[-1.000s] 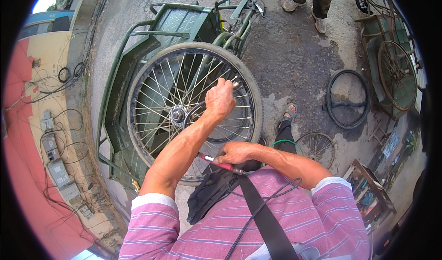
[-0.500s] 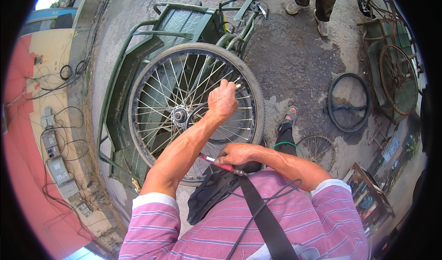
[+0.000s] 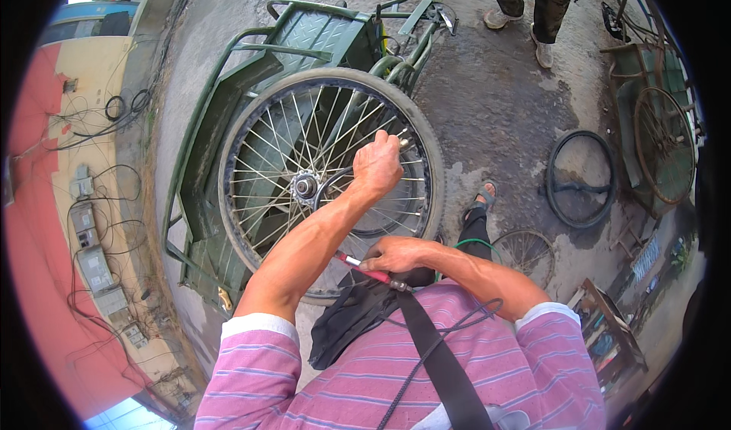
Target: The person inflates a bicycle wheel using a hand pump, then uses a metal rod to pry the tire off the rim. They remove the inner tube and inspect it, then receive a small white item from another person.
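Observation:
A spoked wheel (image 3: pixel 228 142) with a grey-black tyre lies on the upturned green cargo tricycle (image 3: pixel 320 33). Over its spokes, my left hand (image 3: pixel 378 164) is closed round a hose end whose brass-coloured air chuck (image 3: pixel 403 144) sticks out beside the rim's inner side. The fist hides most of the hose end, and I cannot tell whether the chuck sits on a valve. A black hose (image 3: pixel 329 180) curves from that fist past the hub. Close to my body, my right hand (image 3: pixel 392 255) is wrapped round a red inflator handle (image 3: pixel 375 273) with a silver part and a metal fitting.
A loose tyre (image 3: pixel 553 173) and a bare spoked rim (image 3: pixel 550 256) lie on the ground to the right. Beyond stands a green cart (image 3: pixel 630 99) with a rusty wheel. A person in camouflage trousers (image 3: pixel 547 11) stands far ahead. Cables and meter boxes (image 3: pixel 94 266) line the left wall.
The whole view has shifted slightly, so the scene sits a little to the right. Both hands keep their grips and places at the wheel.

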`<state>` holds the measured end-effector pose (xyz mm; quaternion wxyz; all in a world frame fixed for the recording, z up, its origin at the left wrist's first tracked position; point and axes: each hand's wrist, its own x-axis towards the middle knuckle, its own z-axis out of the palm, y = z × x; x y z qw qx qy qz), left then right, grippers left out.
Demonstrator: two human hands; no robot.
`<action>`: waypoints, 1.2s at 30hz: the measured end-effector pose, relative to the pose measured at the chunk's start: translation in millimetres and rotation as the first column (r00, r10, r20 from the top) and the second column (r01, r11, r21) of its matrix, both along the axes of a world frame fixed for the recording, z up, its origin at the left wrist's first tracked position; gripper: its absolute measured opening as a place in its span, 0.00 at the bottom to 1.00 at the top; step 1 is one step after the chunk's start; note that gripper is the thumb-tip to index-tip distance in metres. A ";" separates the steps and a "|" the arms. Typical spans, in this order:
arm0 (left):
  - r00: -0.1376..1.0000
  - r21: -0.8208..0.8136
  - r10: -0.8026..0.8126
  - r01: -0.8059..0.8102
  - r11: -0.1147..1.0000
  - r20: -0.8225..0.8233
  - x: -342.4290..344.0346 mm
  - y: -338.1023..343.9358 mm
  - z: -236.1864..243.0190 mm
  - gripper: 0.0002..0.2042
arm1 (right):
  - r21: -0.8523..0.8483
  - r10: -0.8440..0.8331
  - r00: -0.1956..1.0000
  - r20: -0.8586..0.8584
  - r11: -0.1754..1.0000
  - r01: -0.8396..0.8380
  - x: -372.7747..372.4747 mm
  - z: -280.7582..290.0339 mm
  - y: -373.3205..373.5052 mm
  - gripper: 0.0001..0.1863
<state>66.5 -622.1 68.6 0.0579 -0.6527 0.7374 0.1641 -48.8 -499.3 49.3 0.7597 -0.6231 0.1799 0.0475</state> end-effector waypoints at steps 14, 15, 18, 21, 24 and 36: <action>1.000 0.015 -0.002 0.002 1.000 -0.008 -0.1 0.3 0.9 0.10 | 0.044 0.051 0.998 -0.036 0.998 -0.050 -1.5 9.2 -7.5 0.28; 1.000 0.018 0.002 -0.002 1.000 -0.005 -0.4 -0.2 0.4 0.10 | 0.048 0.041 0.999 -0.032 0.998 -0.039 -1.4 7.6 -6.3 0.28; 1.000 0.022 0.006 -0.005 1.000 -0.010 -0.6 -0.2 1.5 0.08 | 0.037 0.025 1.000 -0.017 0.999 -0.024 -1.9 6.1 -5.3 0.29; 1.000 0.019 0.004 -0.004 1.000 -0.009 -1.7 -0.6 2.3 0.09 | 0.034 0.020 1.000 -0.005 0.999 -0.019 -0.4 0.8 -2.4 0.29; 1.000 0.021 0.007 -0.007 1.000 0.002 -2.2 -0.8 2.2 0.11 | 0.035 0.021 1.000 0.003 0.999 -0.021 0.2 -2.9 -0.9 0.29; 1.000 0.065 -0.010 0.010 0.998 0.000 -0.2 -2.3 9.9 0.08 | 0.005 0.048 0.999 -0.025 0.999 -0.048 -3.0 10.4 -3.0 0.34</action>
